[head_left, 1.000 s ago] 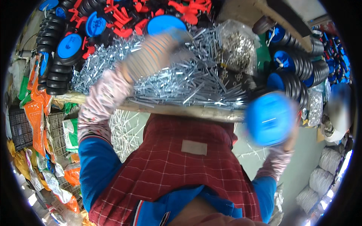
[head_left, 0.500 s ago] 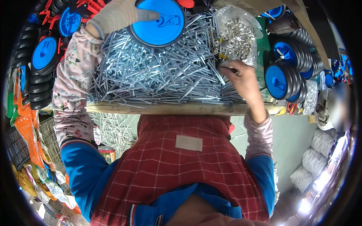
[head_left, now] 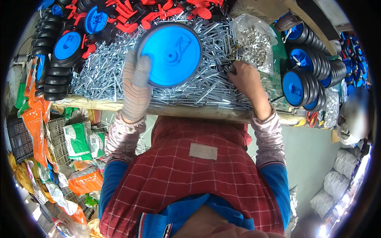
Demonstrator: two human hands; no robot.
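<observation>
My left hand (head_left: 136, 85), in a striped knit glove, grips the left rim of a blue wheel with a black tyre (head_left: 171, 54), holding it tilted above a heap of shiny metal bolts (head_left: 103, 77) on the wooden bench (head_left: 190, 112). My bare right hand (head_left: 245, 78) rests on the bolts at the heap's right side, fingers curled around a small metal piece next to a clear bag of small metal fittings (head_left: 254, 39).
Stacks of blue-and-black wheels stand at the right (head_left: 307, 85) and at the left (head_left: 59, 59). Red plastic parts (head_left: 154, 12) lie at the back. Orange and green bags (head_left: 43, 131) fill the floor at left; white sacks (head_left: 337, 182) sit low right.
My left hand has brought the blue wheel down from the far side toward me over the bolts. My right hand, which earlier held a wheel at the right, now picks among the bolts.
</observation>
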